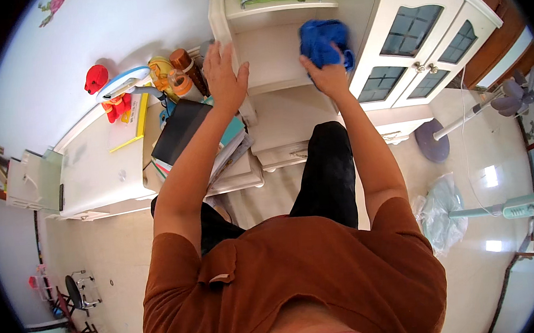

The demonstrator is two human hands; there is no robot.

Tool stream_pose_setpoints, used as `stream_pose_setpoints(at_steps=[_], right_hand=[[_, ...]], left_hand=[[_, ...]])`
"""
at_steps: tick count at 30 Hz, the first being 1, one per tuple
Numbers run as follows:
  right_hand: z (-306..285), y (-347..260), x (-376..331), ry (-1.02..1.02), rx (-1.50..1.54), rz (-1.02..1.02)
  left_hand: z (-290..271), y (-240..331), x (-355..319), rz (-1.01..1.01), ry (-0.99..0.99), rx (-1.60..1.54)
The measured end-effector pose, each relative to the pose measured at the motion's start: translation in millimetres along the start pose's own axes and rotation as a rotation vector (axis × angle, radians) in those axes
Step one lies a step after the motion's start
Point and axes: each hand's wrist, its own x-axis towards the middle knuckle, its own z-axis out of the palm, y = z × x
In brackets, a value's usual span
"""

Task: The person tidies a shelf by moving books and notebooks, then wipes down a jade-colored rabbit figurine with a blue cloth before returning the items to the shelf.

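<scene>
My right hand (328,72) grips a crumpled blue cloth (323,39) inside the white shelf unit (271,48), against its right inner wall. Some of the fingers are hidden by the cloth. My left hand (225,76) is raised with its fingers stretched out, holding nothing, by the left upright of the same unit. Below my left forearm lies a stack of books with a black one (181,129) on top. Just left of that hand stand a baby bottle (180,83) with an orange top and a brown cylinder (187,67).
A red plush toy (97,79), a blue-white lamp (124,83) and a yellow-edged book (134,120) sit on the white cabinet to the left. To the right is a glass-paned cabinet (391,83). Fans (510,97) and a plastic bag (443,210) stand on the right floor.
</scene>
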Motion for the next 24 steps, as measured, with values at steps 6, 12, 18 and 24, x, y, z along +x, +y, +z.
stream_pose_setpoints(at_steps=[6, 12, 18, 24], right_hand=[[78.1, -14.7, 20.3, -0.512, -0.443, -0.063], [107.6, -15.5, 70.0, -0.721, -0.393, -0.186], [107.4, 31.3, 111.4, -0.598, -0.44, -0.056], [62.5, 61.8, 88.7, -0.432, -0.611, 0.161]], left_hand=[[47.9, -29.4, 12.4, -0.182, -0.069, 0.029], [50.6, -24.7, 11.1, -0.256, -0.166, 0.091], [47.1, -25.8, 16.0, -0.27, -0.196, 0.114], [44.6, -18.6, 17.6, -0.295, -0.148, 0.049]])
